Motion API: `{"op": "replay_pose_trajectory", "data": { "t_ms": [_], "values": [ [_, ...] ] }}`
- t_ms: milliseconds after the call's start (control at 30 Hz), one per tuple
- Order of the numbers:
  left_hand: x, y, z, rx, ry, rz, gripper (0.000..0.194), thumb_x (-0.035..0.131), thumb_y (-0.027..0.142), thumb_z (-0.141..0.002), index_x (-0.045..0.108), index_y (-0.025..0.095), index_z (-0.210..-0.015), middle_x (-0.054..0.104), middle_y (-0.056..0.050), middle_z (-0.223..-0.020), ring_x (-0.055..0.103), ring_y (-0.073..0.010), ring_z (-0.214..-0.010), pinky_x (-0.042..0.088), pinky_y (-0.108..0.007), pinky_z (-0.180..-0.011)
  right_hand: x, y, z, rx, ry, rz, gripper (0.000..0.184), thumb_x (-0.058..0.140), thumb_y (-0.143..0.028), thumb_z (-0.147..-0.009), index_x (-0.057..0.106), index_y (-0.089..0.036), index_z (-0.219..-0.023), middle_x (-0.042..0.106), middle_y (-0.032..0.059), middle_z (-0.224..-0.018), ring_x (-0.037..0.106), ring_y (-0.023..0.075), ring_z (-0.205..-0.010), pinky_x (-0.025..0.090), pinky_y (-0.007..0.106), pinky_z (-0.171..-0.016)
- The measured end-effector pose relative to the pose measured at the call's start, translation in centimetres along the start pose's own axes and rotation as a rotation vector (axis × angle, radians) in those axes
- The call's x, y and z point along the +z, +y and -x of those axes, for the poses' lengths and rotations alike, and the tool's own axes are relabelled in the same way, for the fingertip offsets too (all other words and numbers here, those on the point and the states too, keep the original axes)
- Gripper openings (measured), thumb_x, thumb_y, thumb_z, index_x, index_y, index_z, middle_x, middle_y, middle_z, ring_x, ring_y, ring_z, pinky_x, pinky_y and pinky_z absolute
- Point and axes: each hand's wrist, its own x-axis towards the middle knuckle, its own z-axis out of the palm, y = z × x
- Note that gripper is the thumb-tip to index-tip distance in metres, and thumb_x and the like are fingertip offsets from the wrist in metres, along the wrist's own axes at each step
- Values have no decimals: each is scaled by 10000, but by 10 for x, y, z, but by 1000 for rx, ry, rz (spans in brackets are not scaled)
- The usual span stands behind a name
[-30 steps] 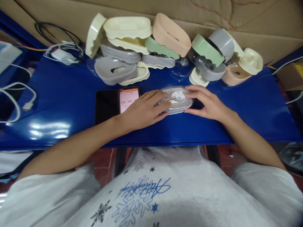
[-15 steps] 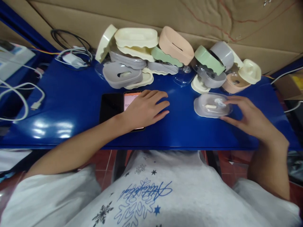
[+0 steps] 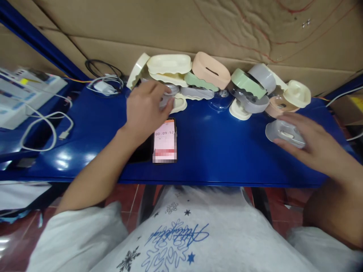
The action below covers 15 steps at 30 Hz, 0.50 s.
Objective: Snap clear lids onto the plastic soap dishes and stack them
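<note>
Smartphone [image 3: 165, 138], dark-edged and with a pink-and-white screen reading 00:09:52, lies on a glossy blue tabletop [image 3: 215, 151]. Left of the phone and beyond it, a person's left hand [image 3: 146, 107] reaches over a pale-grey oval plastic dish [image 3: 165, 101], fingers bent; whether they grip it cannot be told. Well to the phone's right, the right hand [image 3: 313, 139] is clamped, thumb opposite fingers, on the outer end of a translucent grey oval plastic container [image 3: 279, 132], with a small whitish piece showing through. The two hands are well apart. Beyond the phone lie a cream oval plastic tray [image 3: 169, 63] and a peach oval plastic piece [image 3: 208, 68] with a dark slot; farther right of it, a mint-green plastic piece [image 3: 245, 83] with a wavy edge tilts atop others. A white charger [image 3: 104, 87] sits beyond the phone, to its left.
</note>
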Motion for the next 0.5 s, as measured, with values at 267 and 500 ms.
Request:
{"op": "replay_pose_trajectory", "data": {
  "t_ms": [267,500],
  "values": [
    [8,-79,3,-109,88,-60,599,494,604,-1071,439,257,-1555,636,-95,-1289,439,-323,-1319,404,-561,-1030,96,-32,-69,-354,-157,-105,340,534,-348,-1124,754,-171,-1314,738,174,-1413,714,360,-1315,583,576,-1121],
    [14,-50,-42,19,-8,67,433,355,448,-1162,476,316,-1557,621,-21,-1497,463,-245,-1318,368,-516,-1077,100,-28,-65,-362,-100,-112,305,536,-343,-1130,775,-197,-1249,779,137,-1316,748,322,-1233,589,517,-1079]
  ]
}}
